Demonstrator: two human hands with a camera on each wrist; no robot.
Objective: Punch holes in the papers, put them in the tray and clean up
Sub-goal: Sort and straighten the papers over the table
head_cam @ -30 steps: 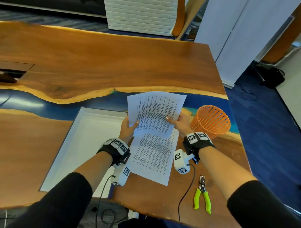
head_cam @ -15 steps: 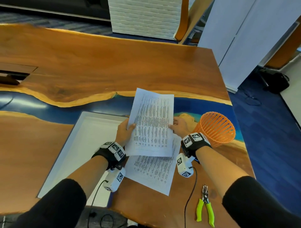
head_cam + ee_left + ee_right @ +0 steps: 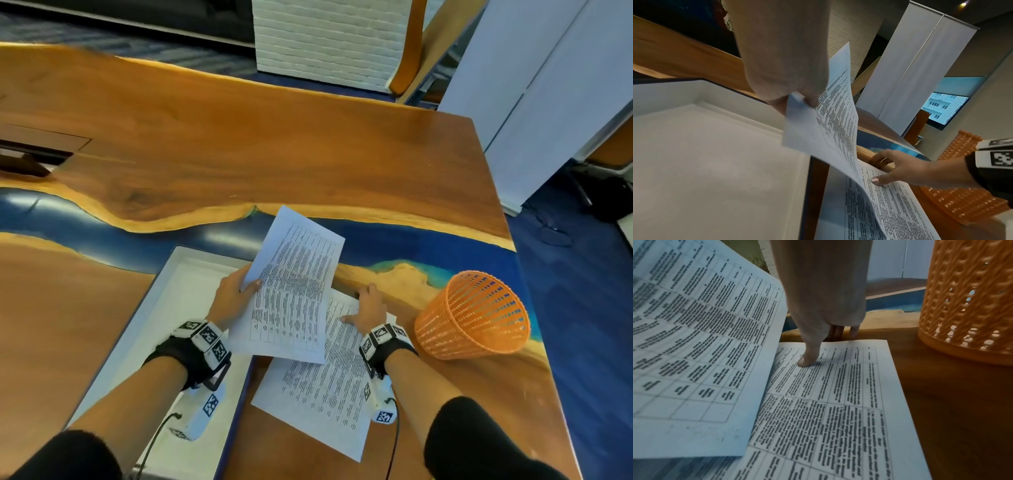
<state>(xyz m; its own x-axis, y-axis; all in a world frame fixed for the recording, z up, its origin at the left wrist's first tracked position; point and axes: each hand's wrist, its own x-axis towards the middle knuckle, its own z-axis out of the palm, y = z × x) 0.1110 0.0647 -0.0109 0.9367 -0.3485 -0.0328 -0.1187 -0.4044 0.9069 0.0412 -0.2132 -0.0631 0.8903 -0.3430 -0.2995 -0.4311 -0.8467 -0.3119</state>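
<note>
Printed text [image 3: 818, 418] (seemingly table entries) unreadable

Wood-and-blue-resin surface [image 3: 308, 144] carries white tray [image 3: 161, 291], printed sheet [image 3: 329, 394] beside it, orange mesh basket [image 3: 472, 318] at right edge

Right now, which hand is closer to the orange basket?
Right. The right hand rests on the printed paper sheet on the table, beside the orange plastic mesh basket; the left hand holds another sheet over the white tray.

An office or meeting room is suggested by a long wood-and-blue-resin desk [image 3: 274, 144], printed sheets [image 3: 294, 291], blue carpet [image 3: 582, 274], white partition panels [image 3: 534, 102] and a window onto a neighbouring building [image 3: 945, 108].
</note>
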